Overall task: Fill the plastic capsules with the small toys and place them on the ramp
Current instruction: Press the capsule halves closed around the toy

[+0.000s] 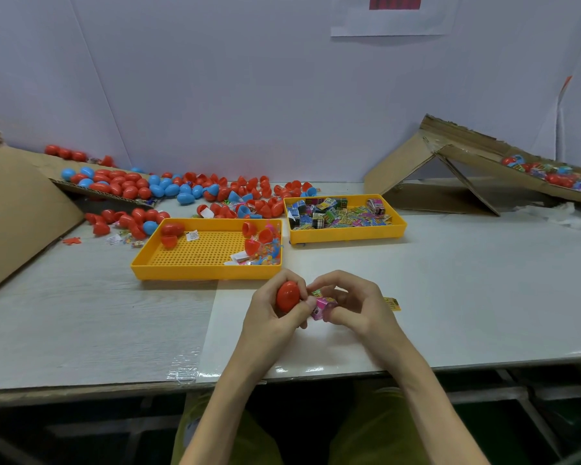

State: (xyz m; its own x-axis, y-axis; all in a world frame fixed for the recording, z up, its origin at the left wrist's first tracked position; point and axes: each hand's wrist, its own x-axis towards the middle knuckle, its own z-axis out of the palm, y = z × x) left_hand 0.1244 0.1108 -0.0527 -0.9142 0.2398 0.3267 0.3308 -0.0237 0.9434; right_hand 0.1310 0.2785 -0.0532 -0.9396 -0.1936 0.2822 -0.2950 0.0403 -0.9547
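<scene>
The left hand (269, 317) curls round a red capsule (287, 296), fingers and thumb wrapped about it, just above the desk (467, 283). The right hand (359, 307) meets it from the other side with bent fingers, pinching a small pink toy box (323, 307) right against the capsule's side. Whether the box sits in the capsule's mouth I cannot tell. Both hands hang over the front middle of the desk, a short way in from its near edge. A yellow printed slip (392, 303) lies flat just beside the right hand.

Just beyond the hands sits a perforated yellow tray (205, 272), its near rim close to the left hand's knuckles. Red capsule halves and bright bits lie in its right side and back left corner. Behind it and to the right, a second yellow tray (348, 237) holds a heap of small toy boxes (336, 214). A narrow gap parts the two trays.

A broad stretch of desk surface lies between the right hand and the cardboard ramp (477, 154) at the far right. The ramp slopes down to the right and carries a cluster of capsules and toys (550, 174).

Loose red and blue capsules (168, 189) crowd the back left, beside a cardboard sheet (21, 209) leaning at the left edge.
</scene>
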